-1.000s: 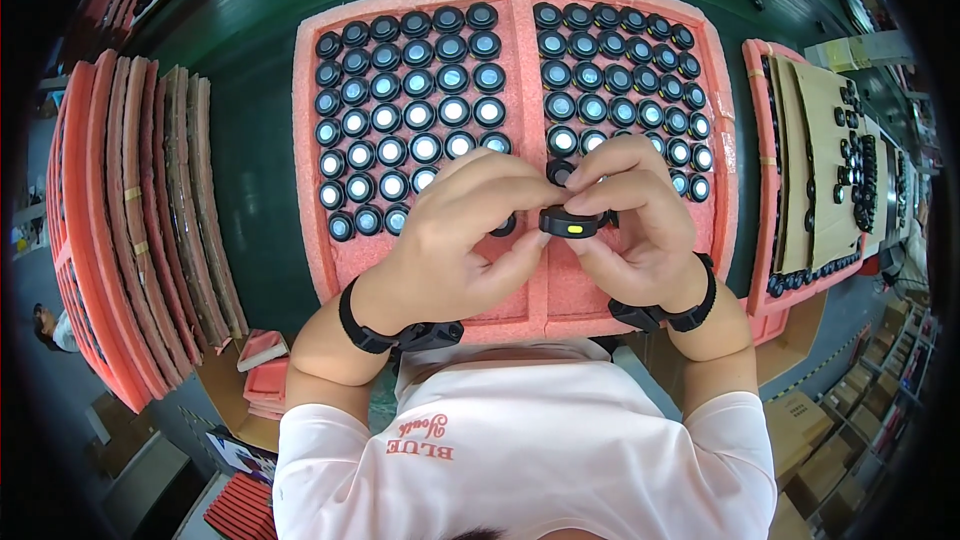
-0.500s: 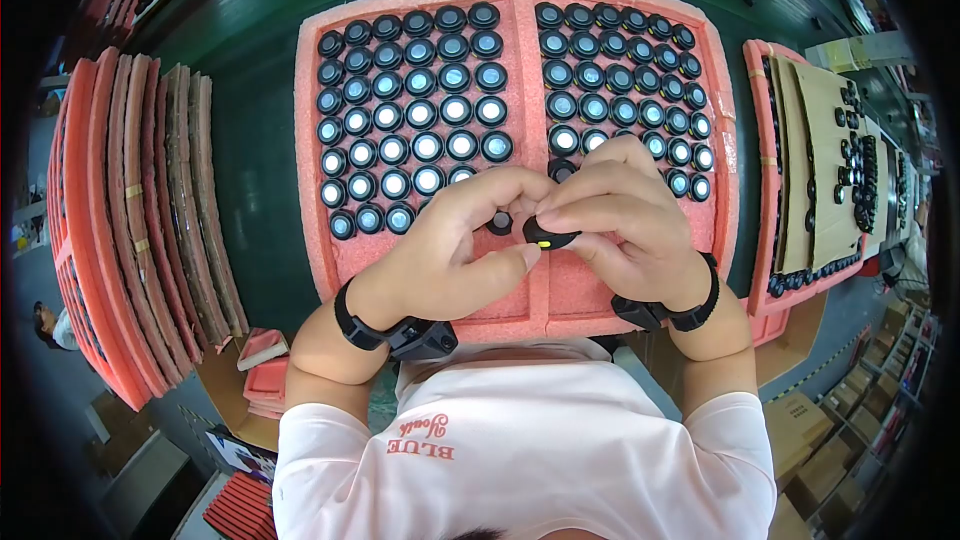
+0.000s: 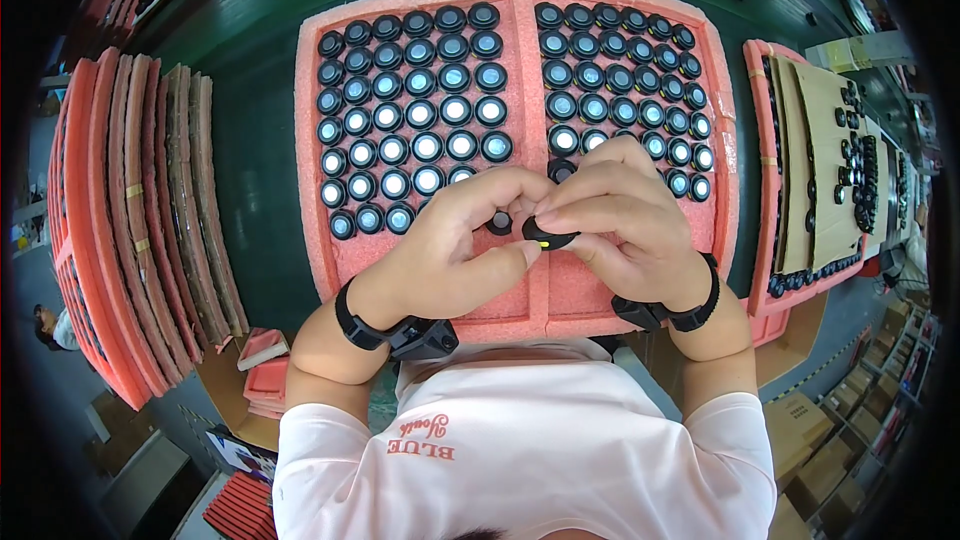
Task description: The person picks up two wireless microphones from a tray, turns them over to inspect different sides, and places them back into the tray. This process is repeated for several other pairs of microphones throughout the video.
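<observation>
Between my two hands, over the middle divider of a pink foam tray (image 3: 430, 285), is a small round black part (image 3: 548, 234) with a yellow mark on its edge. My left hand (image 3: 465, 240) pinches it between thumb and fingers from the left. From the other side, the fingertips and thumb of my right hand (image 3: 630, 220) close on it too. Both tray halves hold rows of similar round black pieces (image 3: 394, 148) with pale, shiny round tops. My hands hide some of the nearest ones. A darker piece (image 3: 499, 223) shows just behind the held part.
Foam trays (image 3: 150, 210) stand stacked on edge at the left. At the right, another pink tray (image 3: 765, 200) holds cardboard sheets (image 3: 800, 170) and black pieces. The green table (image 3: 260, 140) lies beneath. Cardboard boxes (image 3: 800, 425) and shelving are at the lower right.
Almost nothing differs. Both hands keep their grip, and the black part seems to have tilted or shifted very slightly.
</observation>
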Tool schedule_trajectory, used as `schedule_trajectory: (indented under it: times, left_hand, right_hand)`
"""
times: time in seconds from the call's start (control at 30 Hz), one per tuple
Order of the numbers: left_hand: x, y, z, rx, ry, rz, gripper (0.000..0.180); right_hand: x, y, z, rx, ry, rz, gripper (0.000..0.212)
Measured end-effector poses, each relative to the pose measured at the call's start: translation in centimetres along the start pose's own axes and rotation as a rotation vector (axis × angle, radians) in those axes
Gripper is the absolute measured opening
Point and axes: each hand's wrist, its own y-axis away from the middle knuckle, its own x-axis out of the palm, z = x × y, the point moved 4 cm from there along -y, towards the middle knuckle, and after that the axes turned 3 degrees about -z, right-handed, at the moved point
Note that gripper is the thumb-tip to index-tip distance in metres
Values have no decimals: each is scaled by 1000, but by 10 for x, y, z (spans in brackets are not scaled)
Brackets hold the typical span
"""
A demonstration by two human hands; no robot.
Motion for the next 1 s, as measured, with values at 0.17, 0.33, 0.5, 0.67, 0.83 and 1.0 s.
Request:
schedule_trajectory:
  times: [0.17, 0.33, 0.5, 0.67, 0.83, 1.0]
  left_hand:
    - [0, -1, -1, 12, 14, 5, 31]
    - [1, -1, -1, -1, 9, 5, 30]
    - [1, -2, -1, 3, 3, -10, 30]
    - [1, -4, 2, -30, -57, -33, 32]
    - [7, -5, -3, 154, -389, -16, 30]
    - [19, -5, -1, 310, -730, 98, 26]
  right_hand:
    - [0, -1, 0, -10, 1, 16, 20]
    - [0, -1, 0, 0, -10, 9, 19]
    - [-1, -1, 0, 11, -14, 3, 21]
    - [-13, -5, 5, 8, 40, 19, 24]
    - [-43, 9, 11, 186, 121, -18, 27]
    - [-69, 42, 10, 290, 430, 142, 29]
